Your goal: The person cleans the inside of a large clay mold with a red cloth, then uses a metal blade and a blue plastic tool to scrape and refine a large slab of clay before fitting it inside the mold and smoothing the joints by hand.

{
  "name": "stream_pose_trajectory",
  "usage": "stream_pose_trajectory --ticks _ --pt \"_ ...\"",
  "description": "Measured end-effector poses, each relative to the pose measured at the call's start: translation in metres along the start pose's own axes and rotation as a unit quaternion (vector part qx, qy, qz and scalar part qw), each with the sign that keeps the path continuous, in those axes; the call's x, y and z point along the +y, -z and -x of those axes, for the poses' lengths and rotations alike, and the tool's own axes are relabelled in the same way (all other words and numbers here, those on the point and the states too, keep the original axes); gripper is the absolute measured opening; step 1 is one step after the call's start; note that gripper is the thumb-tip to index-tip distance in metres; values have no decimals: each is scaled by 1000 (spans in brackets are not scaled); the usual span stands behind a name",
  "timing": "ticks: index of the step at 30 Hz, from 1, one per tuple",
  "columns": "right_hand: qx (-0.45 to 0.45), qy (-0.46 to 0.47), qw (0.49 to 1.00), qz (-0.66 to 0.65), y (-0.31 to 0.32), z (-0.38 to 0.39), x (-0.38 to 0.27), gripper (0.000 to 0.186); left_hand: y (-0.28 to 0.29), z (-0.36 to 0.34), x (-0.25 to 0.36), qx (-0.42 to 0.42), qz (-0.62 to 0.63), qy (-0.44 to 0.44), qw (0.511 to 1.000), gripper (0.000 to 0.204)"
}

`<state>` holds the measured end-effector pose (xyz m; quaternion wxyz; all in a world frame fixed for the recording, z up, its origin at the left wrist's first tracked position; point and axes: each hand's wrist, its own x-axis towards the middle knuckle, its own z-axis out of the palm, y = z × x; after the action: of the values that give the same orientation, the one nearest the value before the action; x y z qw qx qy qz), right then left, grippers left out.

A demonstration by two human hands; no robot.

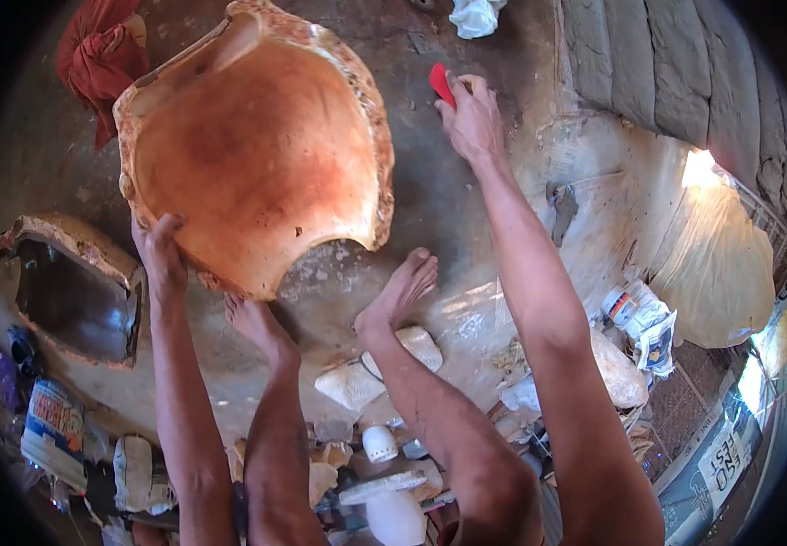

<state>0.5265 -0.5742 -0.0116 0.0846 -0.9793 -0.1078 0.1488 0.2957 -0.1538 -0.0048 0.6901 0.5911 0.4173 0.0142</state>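
Note:
A large hollow orange-brown clay piece (pixel 238 146), rough-rimmed with a curved notch at its near edge, fills the upper left of the head view. My left hand (pixel 161 250) grips its lower left rim. My right hand (pixel 471 123), right of the piece and apart from it, is closed on a small red flat flexible piece (pixel 441 82). A second, smaller shell (pixel 75 296) with a dark glossy inside lies at the left.
My bare feet are on the grey floor (pixel 430 382). Around are red cloth (pixel 102 64), white plastic (pixel 475 14), grey slabs (pixel 648 55) at upper right, a yellowish sack (pixel 716 273), and several jars, bags and pots (pixel 393 514) along the lower edge.

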Motion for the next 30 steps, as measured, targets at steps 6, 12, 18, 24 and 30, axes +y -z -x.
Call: stream_pose_trajectory --ticks 6,12,18,24,30 --pt "-5 8 1000 1 7 -6 7 25 -3 18 26 -39 -138 7 990 71" --pt "-53 -8 989 -135 94 19 -9 16 -31 163 91 74 -129 107 983 90" --pt "121 64 973 -186 176 -77 -13 14 -54 311 63 132 -95 208 965 83" --pt "106 81 988 -82 175 -242 -30 17 -129 349 44 125 -40 335 933 78" --pt "5 -6 999 49 138 -322 -42 24 -209 284 110 67 44 410 909 67"
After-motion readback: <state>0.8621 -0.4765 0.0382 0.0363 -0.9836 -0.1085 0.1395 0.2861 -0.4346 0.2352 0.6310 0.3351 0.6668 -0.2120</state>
